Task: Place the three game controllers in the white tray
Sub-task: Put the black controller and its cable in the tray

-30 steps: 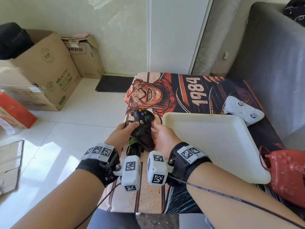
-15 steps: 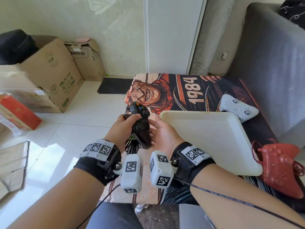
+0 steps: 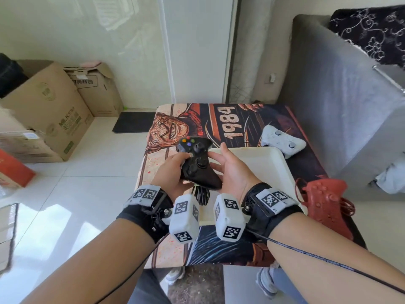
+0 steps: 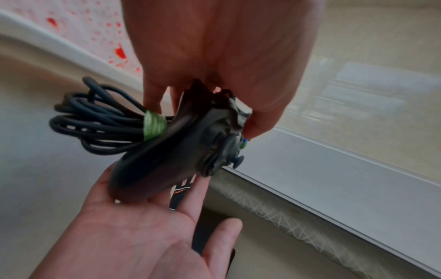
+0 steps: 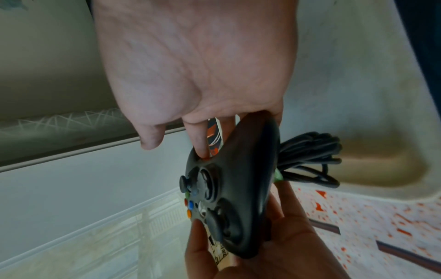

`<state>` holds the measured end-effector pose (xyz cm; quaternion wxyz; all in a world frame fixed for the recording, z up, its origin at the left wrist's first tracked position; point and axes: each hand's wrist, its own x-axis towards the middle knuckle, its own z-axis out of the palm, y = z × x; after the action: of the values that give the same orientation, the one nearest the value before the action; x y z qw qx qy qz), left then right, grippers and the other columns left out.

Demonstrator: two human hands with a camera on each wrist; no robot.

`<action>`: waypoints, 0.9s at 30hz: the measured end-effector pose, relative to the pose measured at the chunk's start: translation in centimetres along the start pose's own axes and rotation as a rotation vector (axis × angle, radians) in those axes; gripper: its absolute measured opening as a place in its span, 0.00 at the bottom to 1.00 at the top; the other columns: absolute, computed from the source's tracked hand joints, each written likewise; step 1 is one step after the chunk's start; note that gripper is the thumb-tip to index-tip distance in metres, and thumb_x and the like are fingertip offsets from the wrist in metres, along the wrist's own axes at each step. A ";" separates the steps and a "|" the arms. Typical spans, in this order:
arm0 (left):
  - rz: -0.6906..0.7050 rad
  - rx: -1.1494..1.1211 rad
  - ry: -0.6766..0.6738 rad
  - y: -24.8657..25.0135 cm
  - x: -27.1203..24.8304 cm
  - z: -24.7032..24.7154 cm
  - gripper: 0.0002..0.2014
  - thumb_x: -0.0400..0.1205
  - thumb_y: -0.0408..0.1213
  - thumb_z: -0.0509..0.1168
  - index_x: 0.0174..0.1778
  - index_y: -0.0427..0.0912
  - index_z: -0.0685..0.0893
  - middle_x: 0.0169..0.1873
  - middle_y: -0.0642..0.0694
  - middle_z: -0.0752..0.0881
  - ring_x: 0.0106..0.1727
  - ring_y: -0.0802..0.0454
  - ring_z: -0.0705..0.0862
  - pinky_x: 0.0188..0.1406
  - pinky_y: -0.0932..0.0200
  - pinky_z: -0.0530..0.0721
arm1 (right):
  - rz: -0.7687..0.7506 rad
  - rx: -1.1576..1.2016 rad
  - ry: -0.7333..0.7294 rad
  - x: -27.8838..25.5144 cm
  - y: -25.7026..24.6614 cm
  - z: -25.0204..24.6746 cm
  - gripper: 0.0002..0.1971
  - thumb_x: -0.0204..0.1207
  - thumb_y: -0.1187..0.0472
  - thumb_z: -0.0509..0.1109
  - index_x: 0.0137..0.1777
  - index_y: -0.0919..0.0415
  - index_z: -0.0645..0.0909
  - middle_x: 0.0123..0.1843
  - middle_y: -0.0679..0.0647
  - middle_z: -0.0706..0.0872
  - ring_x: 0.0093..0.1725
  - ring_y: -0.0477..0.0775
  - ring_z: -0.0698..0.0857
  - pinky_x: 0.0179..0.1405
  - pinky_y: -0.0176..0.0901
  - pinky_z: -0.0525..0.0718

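A black wired controller point(image 3: 198, 165) is held above the table's left part, at the near-left corner of the white tray point(image 3: 267, 165). My left hand point(image 3: 172, 174) grips its left half, thumb on its face. My right hand point(image 3: 229, 170) is open, palm toward the controller, with straight fingers touching its right grip. Its coiled cable point(image 4: 95, 120), bound with a green tie, hangs underneath. In the right wrist view the black controller point(image 5: 233, 188) faces left. A white controller point(image 3: 281, 141) lies beyond the tray, and a red controller point(image 3: 326, 200) lies to its right.
The low table carries a printed "1984" mat point(image 3: 228, 123). A grey sofa point(image 3: 341, 106) stands along its right side. Cardboard boxes point(image 3: 54, 115) sit on the tiled floor to the left. My feet point(image 3: 175, 275) show under the table's near edge.
The black controller has risen and moved right toward the tray, its face turning up. My right hand has released its grip and opened beside it; the left hand keeps hold.
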<state>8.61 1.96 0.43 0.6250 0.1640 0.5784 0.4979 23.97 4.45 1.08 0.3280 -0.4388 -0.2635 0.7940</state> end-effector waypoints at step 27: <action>0.204 0.783 0.131 -2.2 1.9 1.8 0.20 0.85 0.53 0.55 0.53 0.40 0.84 0.49 0.37 0.87 0.54 0.37 0.86 0.56 0.41 0.88 | 0.083 -0.018 0.138 0.8 1.1 -3.3 0.32 0.78 0.36 0.59 0.70 0.61 0.79 0.63 0.58 0.87 0.60 0.59 0.87 0.57 0.53 0.85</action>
<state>10.88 3.13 -1.86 0.4246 0.4138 0.7436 0.3090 26.19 4.77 -1.63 0.3081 -0.5059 -0.2292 0.7724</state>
